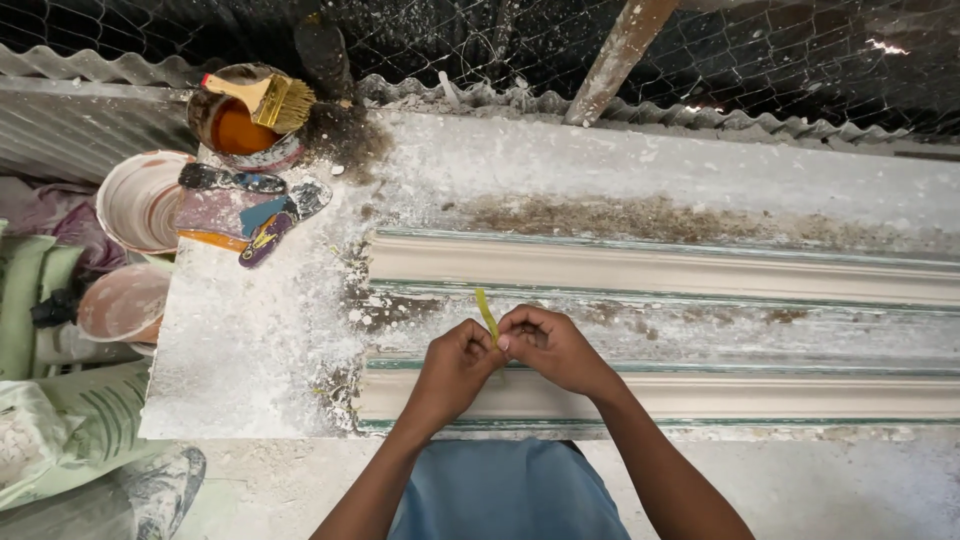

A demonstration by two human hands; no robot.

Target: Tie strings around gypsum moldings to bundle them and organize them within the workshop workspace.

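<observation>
My left hand [453, 365] and my right hand [553, 347] meet over the near part of a long grooved plaster mould [700, 275] that lies on a dusty white worktable [250, 350]. Both pinch a thin yellow strip [485, 312] between their fingertips; its free end sticks up and away from me. The hands hover just above the mould's front ridge, fingers curled.
At the table's far left stand a tin of orange liquid [238, 128] with a paintbrush [262, 98] across it and several flat scrapers [245, 212]. Off the left edge are two plastic bowls [140, 200], [120, 302] and sacks. Wire mesh and corrugated sheet lie behind.
</observation>
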